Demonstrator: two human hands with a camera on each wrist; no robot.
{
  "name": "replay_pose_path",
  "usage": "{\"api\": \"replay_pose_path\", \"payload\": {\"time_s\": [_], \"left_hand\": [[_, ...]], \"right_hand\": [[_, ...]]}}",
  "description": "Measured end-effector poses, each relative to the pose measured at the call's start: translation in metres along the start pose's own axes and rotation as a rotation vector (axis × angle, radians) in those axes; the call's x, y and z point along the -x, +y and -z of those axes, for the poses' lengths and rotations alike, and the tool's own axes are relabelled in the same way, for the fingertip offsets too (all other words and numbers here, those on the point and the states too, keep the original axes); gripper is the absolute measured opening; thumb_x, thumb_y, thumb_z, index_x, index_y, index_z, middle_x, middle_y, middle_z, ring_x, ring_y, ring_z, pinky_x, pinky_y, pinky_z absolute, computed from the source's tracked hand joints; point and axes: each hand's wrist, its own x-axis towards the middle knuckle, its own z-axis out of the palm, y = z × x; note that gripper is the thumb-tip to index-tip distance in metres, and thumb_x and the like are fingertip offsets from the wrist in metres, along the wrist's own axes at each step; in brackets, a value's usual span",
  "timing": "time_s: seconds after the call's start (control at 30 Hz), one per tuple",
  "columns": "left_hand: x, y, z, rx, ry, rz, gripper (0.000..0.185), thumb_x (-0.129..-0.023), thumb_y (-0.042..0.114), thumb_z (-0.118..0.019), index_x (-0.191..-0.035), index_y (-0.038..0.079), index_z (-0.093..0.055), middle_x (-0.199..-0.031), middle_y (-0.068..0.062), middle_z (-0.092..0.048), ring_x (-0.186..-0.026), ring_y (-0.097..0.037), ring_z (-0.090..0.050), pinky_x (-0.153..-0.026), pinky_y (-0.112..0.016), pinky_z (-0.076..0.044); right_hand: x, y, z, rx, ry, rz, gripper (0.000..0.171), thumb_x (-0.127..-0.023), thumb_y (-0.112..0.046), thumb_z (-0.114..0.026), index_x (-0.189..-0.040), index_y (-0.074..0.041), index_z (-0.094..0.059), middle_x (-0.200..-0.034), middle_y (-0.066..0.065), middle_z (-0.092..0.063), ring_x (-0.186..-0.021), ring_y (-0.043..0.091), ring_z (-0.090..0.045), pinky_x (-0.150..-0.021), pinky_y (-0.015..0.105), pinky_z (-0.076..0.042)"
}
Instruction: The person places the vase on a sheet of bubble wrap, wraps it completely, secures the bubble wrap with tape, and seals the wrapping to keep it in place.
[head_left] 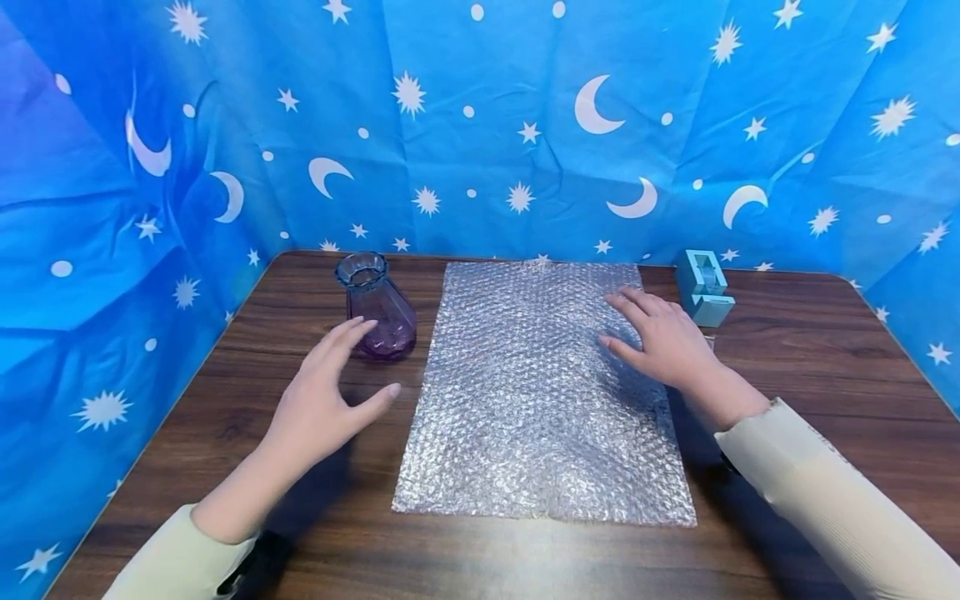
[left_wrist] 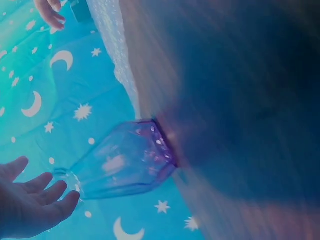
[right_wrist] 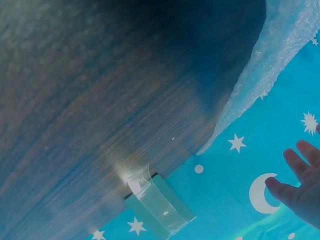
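A glass vase (head_left: 384, 312), purple low down and bluish at its scalloped rim, stands upright at the back left of the table. My left hand (head_left: 311, 404) hovers in front of it with fingers spread, holding nothing; in the left wrist view the vase (left_wrist: 127, 162) lies beyond the fingertips. A sheet of bubble wrap (head_left: 536, 400) lies flat in the middle of the table. Over its right edge hovers my right hand (head_left: 667, 337), fingers extended and nothing in it.
A teal tape dispenser (head_left: 705, 292) stands at the back right, a strip of clear tape (right_wrist: 162, 207) hanging from it. Behind the brown wooden table (head_left: 810, 358) hangs a blue cloth (head_left: 495, 108) with white moons and stars.
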Motion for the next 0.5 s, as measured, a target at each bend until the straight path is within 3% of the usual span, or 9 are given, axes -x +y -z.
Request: {"api": "replay_pose_path", "payload": {"time_s": [0.23, 0.5], "left_hand": [[-0.005, -0.017, 0.011, 0.154, 0.035, 0.136, 0.090, -0.089, 0.033, -0.075, -0.162, 0.013, -0.026, -0.166, -0.024, -0.028, -0.150, -0.050, -0.031, -0.113, -0.077, -0.029], [-0.027, -0.047, 0.010, 0.293, -0.020, 0.222, 0.115, -0.087, 0.033, -0.078, -0.166, 0.020, 0.004, -0.173, -0.021, -0.006, -0.157, -0.050, -0.013, -0.117, -0.077, -0.023]], "right_hand": [[0.001, 0.000, -0.001, 0.005, -0.017, 0.004, 0.064, -0.099, -0.037, -0.065, -0.152, -0.006, -0.047, -0.156, 0.028, -0.045, -0.141, 0.050, -0.047, -0.114, 0.069, -0.037], [-0.003, -0.001, -0.001, -0.012, -0.045, -0.001, 0.065, -0.100, -0.038, -0.064, -0.154, -0.007, -0.044, -0.158, 0.027, -0.042, -0.143, 0.050, -0.043, -0.116, 0.070, -0.035]]}}
